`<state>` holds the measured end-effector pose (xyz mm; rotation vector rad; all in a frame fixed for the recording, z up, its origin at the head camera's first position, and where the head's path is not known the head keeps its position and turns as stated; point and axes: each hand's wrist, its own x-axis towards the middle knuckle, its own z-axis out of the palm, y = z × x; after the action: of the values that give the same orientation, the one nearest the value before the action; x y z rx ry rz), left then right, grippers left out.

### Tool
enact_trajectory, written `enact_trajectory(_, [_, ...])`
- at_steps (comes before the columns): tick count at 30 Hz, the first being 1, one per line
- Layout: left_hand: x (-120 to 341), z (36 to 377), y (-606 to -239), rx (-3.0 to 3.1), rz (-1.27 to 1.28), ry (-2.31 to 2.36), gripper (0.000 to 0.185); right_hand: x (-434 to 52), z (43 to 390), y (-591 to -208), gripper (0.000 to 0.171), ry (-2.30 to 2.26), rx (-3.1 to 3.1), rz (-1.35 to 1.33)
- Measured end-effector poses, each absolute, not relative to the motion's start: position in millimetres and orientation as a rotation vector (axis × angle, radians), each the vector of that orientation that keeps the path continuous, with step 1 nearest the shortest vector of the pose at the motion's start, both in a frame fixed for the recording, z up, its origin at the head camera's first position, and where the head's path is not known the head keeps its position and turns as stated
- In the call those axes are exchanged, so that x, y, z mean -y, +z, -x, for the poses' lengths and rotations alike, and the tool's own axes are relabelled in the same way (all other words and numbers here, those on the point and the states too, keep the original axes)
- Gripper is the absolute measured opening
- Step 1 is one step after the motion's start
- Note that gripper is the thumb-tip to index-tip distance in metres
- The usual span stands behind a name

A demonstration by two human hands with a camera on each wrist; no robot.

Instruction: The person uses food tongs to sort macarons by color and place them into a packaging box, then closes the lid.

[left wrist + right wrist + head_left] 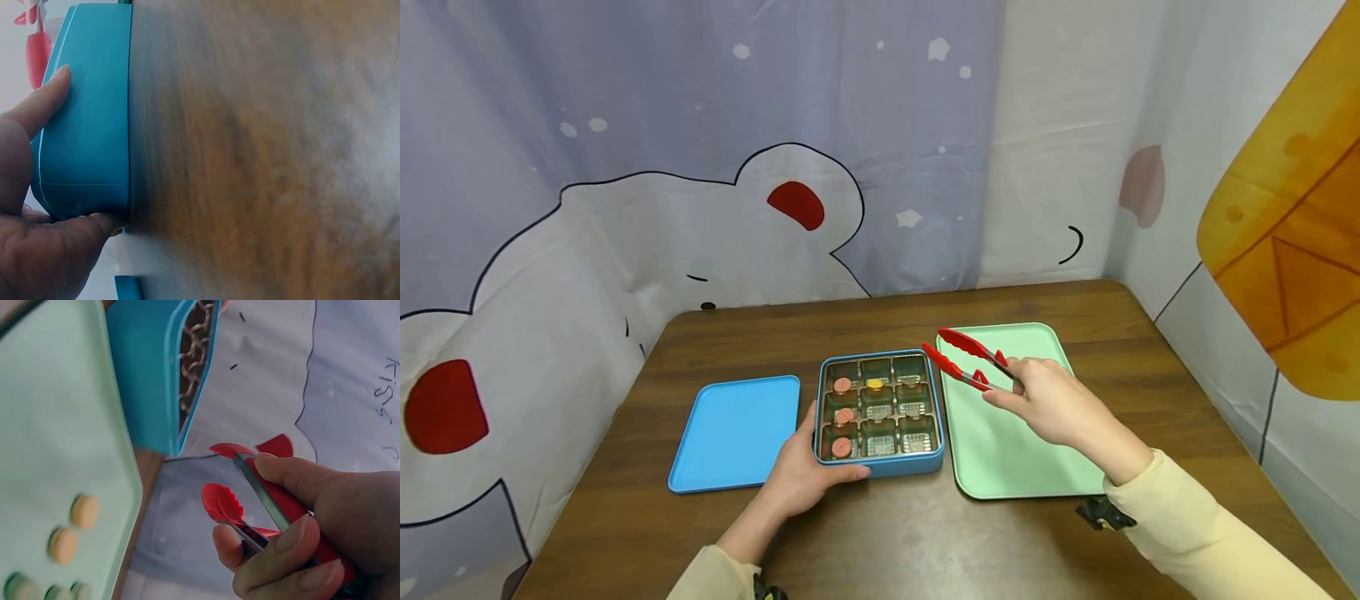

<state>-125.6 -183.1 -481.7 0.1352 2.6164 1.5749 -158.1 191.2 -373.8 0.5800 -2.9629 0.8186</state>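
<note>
Between my two hands sits the blue box [880, 408], my left hand [801, 479] gripping its near corner while my right hand [1060, 404] pinches the red tongs [966, 358], their tips apart, just beside it

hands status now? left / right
Left hand: grips the near-left corner of the blue tin.
Right hand: holds the red tongs, tips apart, nothing between them.
</note>
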Motion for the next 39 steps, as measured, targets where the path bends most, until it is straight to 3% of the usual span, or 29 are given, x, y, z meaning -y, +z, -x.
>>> enact_trajectory(13, [182, 125, -481, -2.630, -0.116, 1.557, 0.131, -234, 139, -398, 0.032, 0.763, 3.056, -0.486])
enact_trajectory(39, [183, 126, -481, -2.629, -0.140, 1.555, 0.130, -250, 127, -419, 0.033, 0.702, 3.108, -0.436])
